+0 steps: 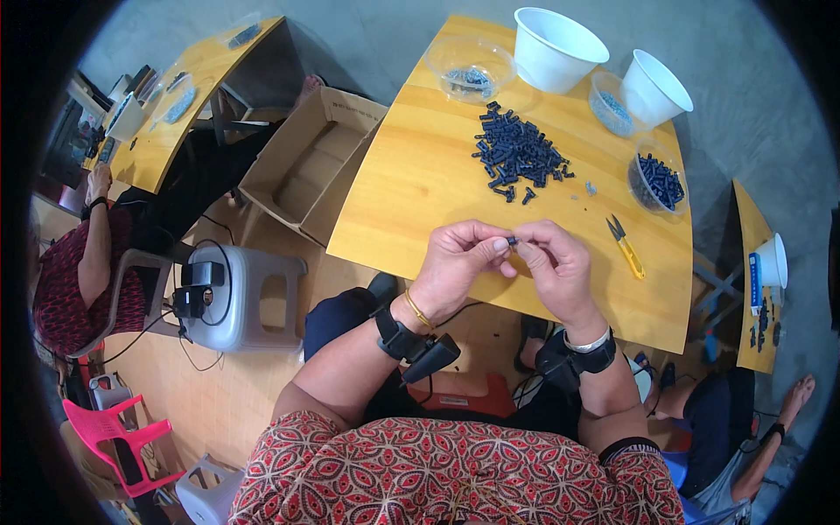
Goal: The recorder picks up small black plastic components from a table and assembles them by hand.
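Observation:
My left hand (462, 261) and my right hand (558, 267) meet over the near edge of the yellow wooden table (411, 192). Between their fingertips is a small black plastic part (512, 241). The left thumb and forefinger pinch it, while the right fingertips close on its other end; most of it is hidden by the fingers. Farther back lies a heap of black plastic parts (522, 150), with a few loose ones at its near side. Yellow-handled thread snips (627, 248) rest to the right of my right hand, blades pointing away.
Two white tubs (560, 52) stand at the back. Clear bowls hold small grey metal pieces (612, 112) and more black parts (658, 182). An open cardboard box (302, 166) sits left of the table. People work at side tables; a grey stool (241, 297) carries cabled devices.

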Demonstrator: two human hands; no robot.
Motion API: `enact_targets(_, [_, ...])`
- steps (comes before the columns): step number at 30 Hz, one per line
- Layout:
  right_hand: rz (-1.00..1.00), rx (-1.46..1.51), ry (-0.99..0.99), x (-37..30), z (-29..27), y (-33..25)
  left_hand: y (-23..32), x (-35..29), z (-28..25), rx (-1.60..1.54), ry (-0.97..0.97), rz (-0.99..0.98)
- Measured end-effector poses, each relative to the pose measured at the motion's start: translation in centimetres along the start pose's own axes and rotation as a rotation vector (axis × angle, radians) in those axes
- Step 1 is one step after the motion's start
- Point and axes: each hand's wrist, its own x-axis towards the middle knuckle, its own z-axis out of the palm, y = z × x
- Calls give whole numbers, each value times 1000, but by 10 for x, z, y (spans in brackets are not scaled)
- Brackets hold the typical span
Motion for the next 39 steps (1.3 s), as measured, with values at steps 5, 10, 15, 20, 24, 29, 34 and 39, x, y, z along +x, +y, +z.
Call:
enact_targets(5, [30, -195, -67, 2, -11, -9, 2, 0, -1, -76, -17, -16])
enact_targets(10, [-175, -472, -234, 0, -4, -12, 1, 0, 3, -13, 47, -14])
enact_targets(15, [-191, -539, -231, -8, 4, -16, 2, -3, 4, 11, 49, 15])
enact_targets(20, [-130, -473, -128, -9, 7, -14, -2, -1, 3, 50, 55, 48])
enact_targets(24, [122, -439, -173, 10, -24, 3, 2, -4, 1, 10, 20, 31])
enact_targets(29, [-14, -706, -138, 45, -47, 25, 4, -4, 0, -68, 7, 16])
enact_targets(34, [3, -774, -257, 57, -40, 28, 4, -3, -3, -109, 6, 6])
enact_targets(39, [-12, -853, -301, 55, -35, 30, 5, -4, -4, -129, -4, -2])
